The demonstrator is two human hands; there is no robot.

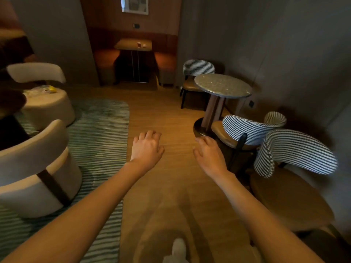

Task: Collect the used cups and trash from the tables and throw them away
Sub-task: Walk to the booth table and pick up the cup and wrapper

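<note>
1. Above the wooden floor, left hand [147, 148] and right hand [209, 154] hang empty, fingers loosely curled.
2. Step in hand, judged: approaching a table; next, walking forward.
3. On the far booth table [123, 44], well beyond both hands, stand a cup [139, 45] and pale trash [144, 45].

Two bare forearms, no sleeves, no watch or rings on the left hand [147, 148] or right hand [208, 153].

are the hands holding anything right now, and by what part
Nothing is held. The left hand and right hand are both empty, palms down over the floor; the cup sits on the far table.
</note>
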